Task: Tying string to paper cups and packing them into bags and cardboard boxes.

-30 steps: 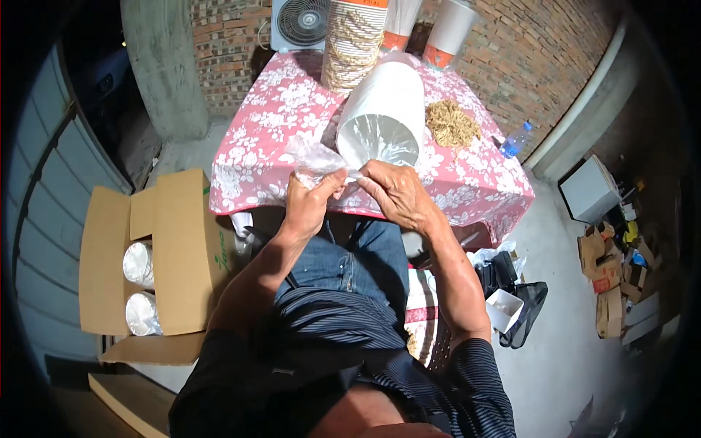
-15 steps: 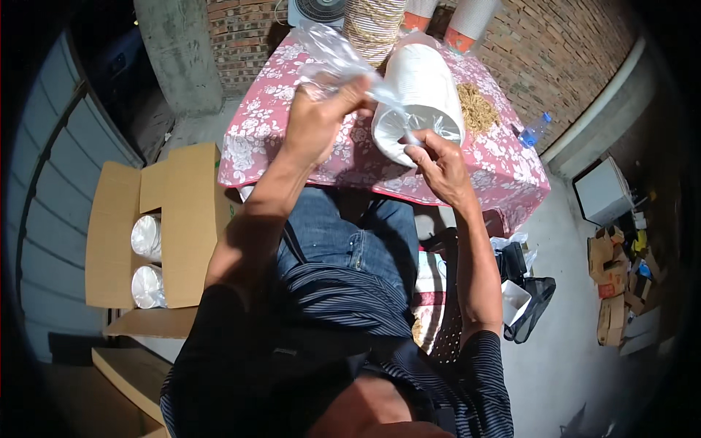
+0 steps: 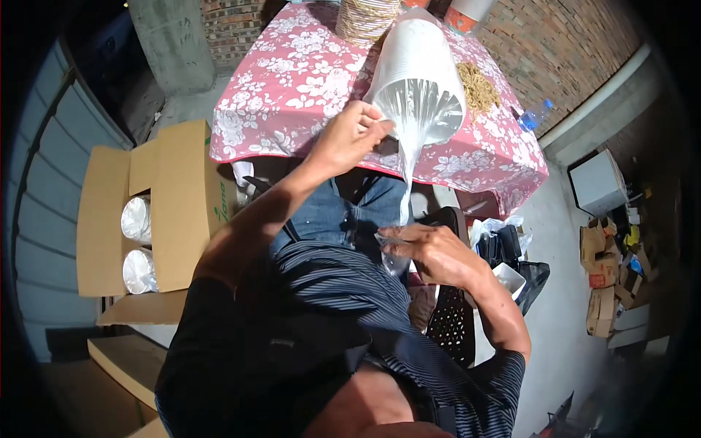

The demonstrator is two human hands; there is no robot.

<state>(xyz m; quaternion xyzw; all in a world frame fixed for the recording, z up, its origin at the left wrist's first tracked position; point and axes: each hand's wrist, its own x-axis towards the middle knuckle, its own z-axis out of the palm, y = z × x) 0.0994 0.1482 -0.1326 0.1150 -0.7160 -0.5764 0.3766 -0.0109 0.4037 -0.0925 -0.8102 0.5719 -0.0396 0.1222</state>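
A stack of white disposable cups or bowls (image 3: 412, 69) lies on its side on the table, wrapped in a clear plastic bag (image 3: 410, 157). The near end of the bag is drawn out toward me into a twisted tail. My right hand (image 3: 434, 252) is closed around that tail in front of my waist, with loose plastic hanging below the fingers. Beside the near left rim of the stack, my left hand (image 3: 354, 135) has its fingers bent together against the bag. What exactly sits between those fingers is hard to see.
The table wears a pink flowered cloth (image 3: 292, 87). Behind stand more stacks, one wrapped in twine (image 3: 365, 22). A tan tangle of ties (image 3: 478, 87) and a blue bottle (image 3: 537, 115) lie to the right. An open carton (image 3: 171, 219) with wrapped stacks (image 3: 137, 219) stands left.
My right hand has pulled the bag's end down toward my waist, stretching it into a twist. My left hand has let the loose plastic go and come down beside the stack's rim.
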